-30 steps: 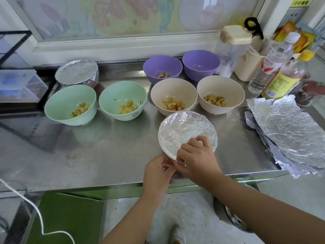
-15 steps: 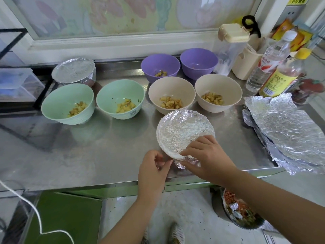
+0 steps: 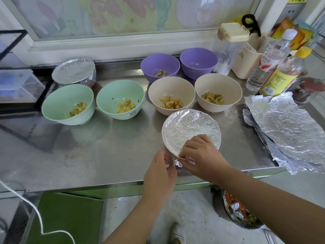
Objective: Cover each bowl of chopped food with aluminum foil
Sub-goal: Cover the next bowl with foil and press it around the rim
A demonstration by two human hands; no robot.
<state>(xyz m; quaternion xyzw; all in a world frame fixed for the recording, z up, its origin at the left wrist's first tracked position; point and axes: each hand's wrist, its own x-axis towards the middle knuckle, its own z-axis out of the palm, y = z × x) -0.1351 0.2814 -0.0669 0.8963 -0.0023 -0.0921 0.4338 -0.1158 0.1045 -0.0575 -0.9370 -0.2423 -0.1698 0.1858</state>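
As our left hand and right hand curl at the near rim of the foil-covered bowl by the bench edge, each grip pinches the crimped foil. We count two covered bowls — and six open: two green bowls, two beige bowls, two purple bowls.

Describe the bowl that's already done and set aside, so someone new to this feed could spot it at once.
Start at the steel counter and go to its far left corner, below the window frame. Behind the leftmost green bowl sits a bowl capped with foil. Its neighbours are open, and unlike the foil-topped bowl at the front edge, no hand touches it.
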